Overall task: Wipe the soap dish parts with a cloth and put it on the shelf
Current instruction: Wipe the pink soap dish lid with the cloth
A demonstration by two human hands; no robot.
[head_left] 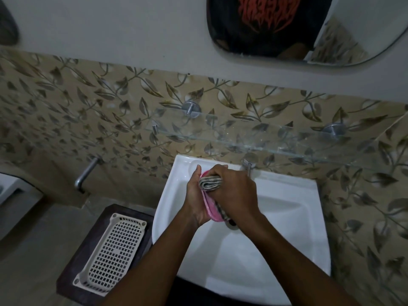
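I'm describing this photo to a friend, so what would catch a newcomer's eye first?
First, the two hands over the white sink: the left hand holds a pink soap dish part while the right hand presses a folded cloth against it. Next, the cream grid tray on a dark stand left of the sink, and the glass shelf above.

White basin (293, 208) mounted against leaf-patterned wall tile (66, 111). Chrome tap (249, 166) at the basin's rear edge. Second chrome tap (86, 173) projects from the wall to the left. Mirror (287, 29) above, upper right, on plain grey wall. Dark stool (88, 239) just left of the basin, near the floor.
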